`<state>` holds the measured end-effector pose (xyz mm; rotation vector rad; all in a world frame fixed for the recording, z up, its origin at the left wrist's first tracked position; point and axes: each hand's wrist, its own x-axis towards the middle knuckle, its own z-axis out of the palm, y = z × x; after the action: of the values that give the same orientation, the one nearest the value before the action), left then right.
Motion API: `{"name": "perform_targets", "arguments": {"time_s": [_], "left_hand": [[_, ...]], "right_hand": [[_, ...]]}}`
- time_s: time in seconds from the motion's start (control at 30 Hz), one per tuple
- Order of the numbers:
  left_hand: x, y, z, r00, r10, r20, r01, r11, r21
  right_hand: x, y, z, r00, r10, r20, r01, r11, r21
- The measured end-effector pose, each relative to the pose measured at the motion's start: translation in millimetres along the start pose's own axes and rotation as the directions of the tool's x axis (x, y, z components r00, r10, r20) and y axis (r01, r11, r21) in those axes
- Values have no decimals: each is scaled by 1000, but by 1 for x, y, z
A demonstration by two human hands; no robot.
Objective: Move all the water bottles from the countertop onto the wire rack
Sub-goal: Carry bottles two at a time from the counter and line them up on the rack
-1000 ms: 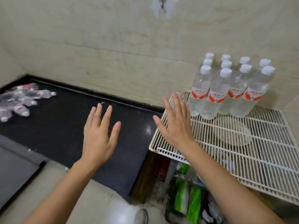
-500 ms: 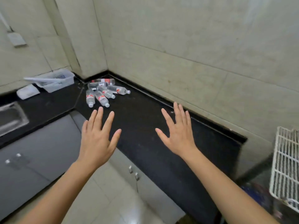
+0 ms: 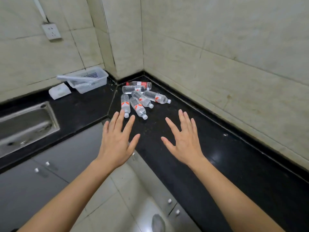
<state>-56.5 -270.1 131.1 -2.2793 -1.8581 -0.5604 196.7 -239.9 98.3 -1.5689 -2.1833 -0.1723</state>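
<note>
Several clear water bottles (image 3: 140, 97) with red labels and white caps lie on their sides in a loose pile in the far corner of the black countertop (image 3: 192, 148). My left hand (image 3: 117, 139) is open, fingers spread, just short of the nearest bottle's cap (image 3: 126, 115). My right hand (image 3: 183, 139) is open too, palm down above the countertop, to the right of the pile and apart from it. Neither hand holds anything. The wire rack is out of view.
A steel sink (image 3: 25, 124) is set in the counter at left. A white plastic basket (image 3: 88, 80) and a small white packet (image 3: 59, 92) stand near the back wall. A wall socket (image 3: 51, 32) sits above. Grey cabinet fronts (image 3: 50, 164) and tiled floor (image 3: 133, 190) lie below.
The view has swung left from the wire rack with its standing bottles to the counter corner. The bottle pile is now closer, and both open hands have come nearer to it.
</note>
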Motion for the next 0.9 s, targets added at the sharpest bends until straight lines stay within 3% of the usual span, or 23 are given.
{"name": "perform_targets", "arguments": {"time_s": [0.1,0.23,0.5,0.6,0.7,0.83,0.9], "left_hand": [[41,-27,33,997,20,81,-23,999,36],[95,-71,74,960,-21,278,-21,989,146],[164,-147,135,792,-56,609,-180,930,319],[188,-178,162,737,-32,675,-248,916,315],[222,-208,193,698,80,712,-387,878,281],[267,-241,242,618,139,774,-448,871,201],[283,-263,271,638,357,683,-560,823,92]], "right_hand": [[49,9,36,1000,18,14,-18,1000,14],[113,17,80,983,80,162,-86,996,28],[197,25,161,881,123,456,-150,988,24],[215,21,188,804,180,567,-239,970,31],[225,14,222,714,243,657,-372,926,62],[239,-7,271,599,340,725,-537,842,49],[250,-23,294,515,401,758,-677,732,73]]}}
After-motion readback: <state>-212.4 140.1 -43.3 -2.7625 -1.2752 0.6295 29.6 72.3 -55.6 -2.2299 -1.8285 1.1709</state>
